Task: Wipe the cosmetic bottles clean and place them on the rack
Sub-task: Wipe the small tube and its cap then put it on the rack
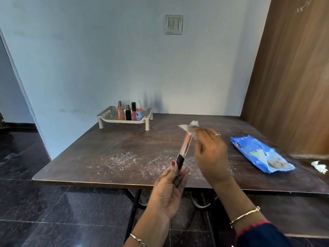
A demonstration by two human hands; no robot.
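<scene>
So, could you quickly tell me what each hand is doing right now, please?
Left hand: closed on the lip gloss tube at its black cap.
Right hand: closed on a white wipe, against the tube's far end.

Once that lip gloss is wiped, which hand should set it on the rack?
Probably the left hand: it already holds the lip gloss tube and is nearer the rack; the right hand holds the wipe.

Left hand (170,190) reaching forward palm-up, fingers pinching closed; right hand (211,154) raised beyond it, fingertips gripping, wrist bent.
</scene>
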